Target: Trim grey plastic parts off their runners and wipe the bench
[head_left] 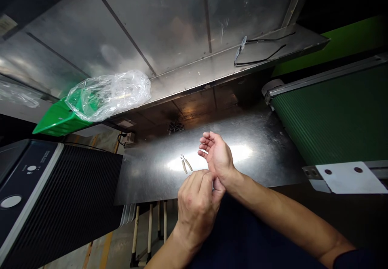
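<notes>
My right hand [216, 156] hangs palm up over a stainless steel table top [145, 184], its fingers loosely curled and holding nothing. My left hand [197, 206] is closed around the base of my right thumb, and the two hands touch there. Small side-cutting pliers [185, 164] with pale handles lie on the steel just left of my right hand, with neither hand touching them.
A green conveyor belt [321, 115] runs along the table's right side. Behind stands a steel panel [169, 22] with a ledge holding a black cable [257, 55]. A clear plastic bag [109, 95] lies over a green bin [57, 119]. A black ribbed machine [66, 192] stands at left.
</notes>
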A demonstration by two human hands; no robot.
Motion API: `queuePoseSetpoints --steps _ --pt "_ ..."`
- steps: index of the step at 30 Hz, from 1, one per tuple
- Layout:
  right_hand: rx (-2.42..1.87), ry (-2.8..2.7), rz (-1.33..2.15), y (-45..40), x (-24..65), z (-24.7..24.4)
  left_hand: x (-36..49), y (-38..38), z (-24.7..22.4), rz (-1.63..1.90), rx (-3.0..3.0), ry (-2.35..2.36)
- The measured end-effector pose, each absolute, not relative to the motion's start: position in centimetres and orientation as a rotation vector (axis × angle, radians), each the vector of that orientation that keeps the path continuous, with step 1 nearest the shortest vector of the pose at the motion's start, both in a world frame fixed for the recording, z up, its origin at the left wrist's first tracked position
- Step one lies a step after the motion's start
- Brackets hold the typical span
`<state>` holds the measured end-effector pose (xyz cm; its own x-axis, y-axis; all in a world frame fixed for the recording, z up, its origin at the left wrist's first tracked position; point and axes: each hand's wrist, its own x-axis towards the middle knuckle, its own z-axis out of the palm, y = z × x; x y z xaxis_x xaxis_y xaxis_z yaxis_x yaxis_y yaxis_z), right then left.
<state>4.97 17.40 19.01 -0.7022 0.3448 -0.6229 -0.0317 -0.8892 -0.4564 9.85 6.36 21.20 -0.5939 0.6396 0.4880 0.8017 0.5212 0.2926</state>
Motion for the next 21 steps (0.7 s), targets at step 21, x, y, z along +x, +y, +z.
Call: queuePoseSetpoints --steps 21 --pt "-1.123 -0.278 2.870 18.2 5.3 20.0 10.3 6.2 21.2 -1.311 -1.201 -2.317"
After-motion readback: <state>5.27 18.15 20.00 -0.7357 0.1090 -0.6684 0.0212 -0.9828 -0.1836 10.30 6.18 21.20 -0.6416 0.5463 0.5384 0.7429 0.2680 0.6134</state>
